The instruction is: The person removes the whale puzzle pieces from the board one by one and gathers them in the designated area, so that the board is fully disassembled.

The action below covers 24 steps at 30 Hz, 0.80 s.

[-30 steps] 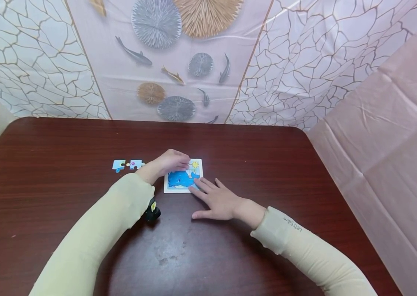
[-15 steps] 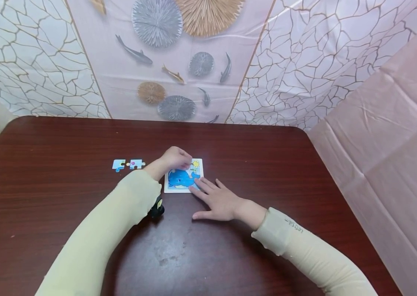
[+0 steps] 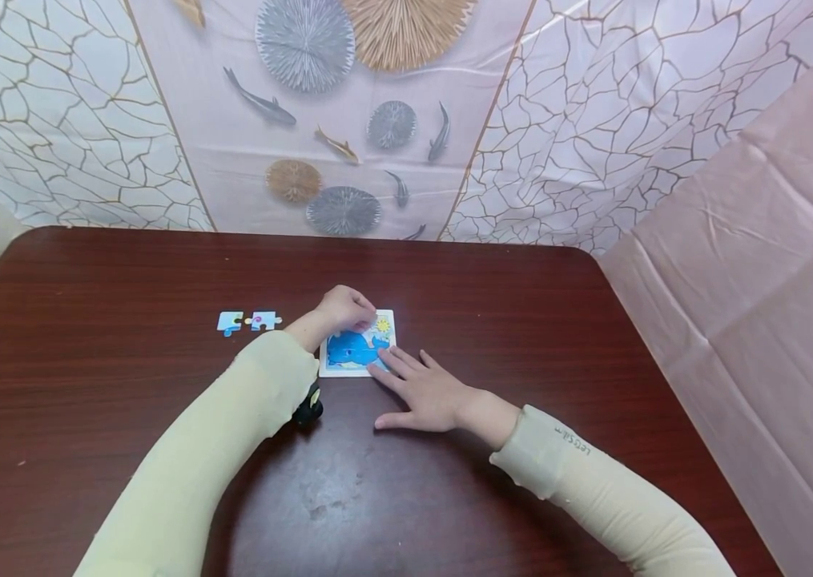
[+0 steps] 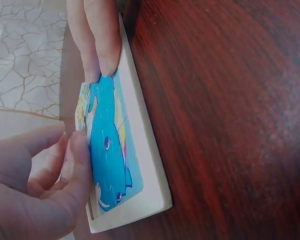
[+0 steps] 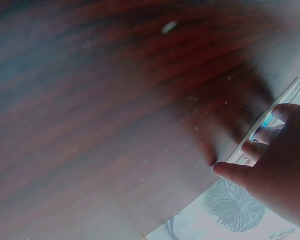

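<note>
A jigsaw puzzle point(image 3: 352, 350) with a blue whale and a yellow sun lies in a white-rimmed tray point(image 4: 157, 192) at mid-table. Over its top edge, my left hand point(image 3: 345, 308) bends its fingers with thumb and index finger in a pinch, at a puzzle piece mostly hidden by them. The left wrist view has these fingertips right beside the sun part of the picture. My right hand point(image 3: 431, 397) lies flat with spread fingers; its fingertips rest on the puzzle's lower right corner, and its thumb points out over the table.
Two loose light-blue puzzle pieces, one farther left point(image 3: 230, 322) and one nearer the tray point(image 3: 263, 320), lie left of the puzzle. The dark red wooden table point(image 3: 507, 320) ends at a patterned cloth point(image 3: 348, 144) behind. A black device point(image 3: 308, 406) shows beneath the left wrist.
My left hand has shifted slightly to the right and up along the puzzle's top edge, uncovering more of the whale. The right hand keeps its place on the corner.
</note>
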{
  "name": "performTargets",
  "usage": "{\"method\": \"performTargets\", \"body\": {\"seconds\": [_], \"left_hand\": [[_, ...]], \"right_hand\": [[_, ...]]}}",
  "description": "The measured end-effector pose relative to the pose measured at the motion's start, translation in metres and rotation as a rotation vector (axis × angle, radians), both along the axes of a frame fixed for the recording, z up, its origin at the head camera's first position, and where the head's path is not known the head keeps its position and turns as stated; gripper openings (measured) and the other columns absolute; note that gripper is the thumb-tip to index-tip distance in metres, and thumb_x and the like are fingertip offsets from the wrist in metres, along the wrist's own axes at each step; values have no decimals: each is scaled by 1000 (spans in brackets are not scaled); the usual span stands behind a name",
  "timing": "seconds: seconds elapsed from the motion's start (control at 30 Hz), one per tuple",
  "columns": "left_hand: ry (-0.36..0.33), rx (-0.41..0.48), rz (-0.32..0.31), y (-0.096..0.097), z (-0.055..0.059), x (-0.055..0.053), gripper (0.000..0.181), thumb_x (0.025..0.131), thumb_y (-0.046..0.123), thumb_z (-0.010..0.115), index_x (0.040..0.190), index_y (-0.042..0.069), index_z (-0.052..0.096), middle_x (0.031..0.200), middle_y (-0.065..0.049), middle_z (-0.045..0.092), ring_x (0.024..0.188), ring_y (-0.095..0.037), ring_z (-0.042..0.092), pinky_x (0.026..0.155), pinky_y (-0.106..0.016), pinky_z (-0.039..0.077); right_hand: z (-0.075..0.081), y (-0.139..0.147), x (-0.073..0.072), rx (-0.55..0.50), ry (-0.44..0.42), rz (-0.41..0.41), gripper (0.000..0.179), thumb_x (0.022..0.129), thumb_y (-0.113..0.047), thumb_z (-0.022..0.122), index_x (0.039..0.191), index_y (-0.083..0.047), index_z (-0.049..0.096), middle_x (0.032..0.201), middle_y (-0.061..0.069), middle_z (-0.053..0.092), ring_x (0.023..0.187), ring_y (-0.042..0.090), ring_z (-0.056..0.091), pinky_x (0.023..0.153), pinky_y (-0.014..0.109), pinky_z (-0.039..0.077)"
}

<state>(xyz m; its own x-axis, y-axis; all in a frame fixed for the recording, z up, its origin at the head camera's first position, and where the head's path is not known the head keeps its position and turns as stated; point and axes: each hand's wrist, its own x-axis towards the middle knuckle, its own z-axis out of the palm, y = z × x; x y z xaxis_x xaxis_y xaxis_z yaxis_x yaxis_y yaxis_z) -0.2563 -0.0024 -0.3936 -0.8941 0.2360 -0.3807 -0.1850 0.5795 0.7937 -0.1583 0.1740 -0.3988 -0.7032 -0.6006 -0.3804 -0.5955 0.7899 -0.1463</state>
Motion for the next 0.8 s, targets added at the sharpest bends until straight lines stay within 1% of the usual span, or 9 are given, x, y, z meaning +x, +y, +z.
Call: {"method": "performTargets", "body": {"seconds": [0.07, 0.2, 0.3, 0.4, 0.5, 0.8], "left_hand": [[24, -18, -11, 1, 0, 1, 28, 88, 21, 63, 109, 2, 66, 99, -14, 67, 80, -19, 63, 75, -24, 55], [123, -104, -61, 7, -2, 4, 30, 83, 23, 69, 105, 3, 68, 106, -14, 66, 96, -24, 60, 86, -33, 51], [189, -170, -109, 12, -3, 8, 32, 79, 24, 73, 103, 3, 68, 108, -12, 67, 102, -25, 57, 90, -37, 49], [210, -188, -137, 16, -2, 12, 33, 78, 22, 74, 104, 3, 67, 107, -12, 67, 102, -25, 59, 92, -37, 49], [211, -191, -145, 17, -2, 14, 33, 78, 21, 74, 103, 3, 66, 107, -12, 66, 102, -25, 59, 92, -38, 49], [214, -166, -167, 16, -1, 12, 31, 77, 17, 73, 102, 3, 62, 107, -14, 65, 100, -24, 58, 91, -36, 48]], "right_hand": [[0, 0, 0, 1, -3, -2, 81, 87, -67, 42, 150, -24, 17, 159, 2, 8, 147, 20, 6, 115, 57, 13], [-1, 0, 0, 5, 3, 0, 81, 87, -66, 42, 151, -24, 16, 159, 3, 8, 147, 21, 5, 115, 56, 13], [-2, 0, 0, 6, 18, 7, 80, 87, -66, 42, 151, -23, 17, 159, 4, 9, 146, 21, 6, 115, 57, 14], [-2, 0, 1, 4, 25, 12, 80, 87, -66, 43, 150, -23, 18, 159, 4, 10, 146, 21, 6, 115, 57, 14], [-2, 0, 1, 2, 21, 13, 81, 87, -65, 43, 151, -23, 17, 159, 4, 9, 146, 21, 5, 115, 57, 14], [-1, 0, 2, -4, 35, 19, 81, 87, -65, 44, 150, -22, 19, 158, 5, 10, 146, 22, 7, 114, 57, 15]]}}
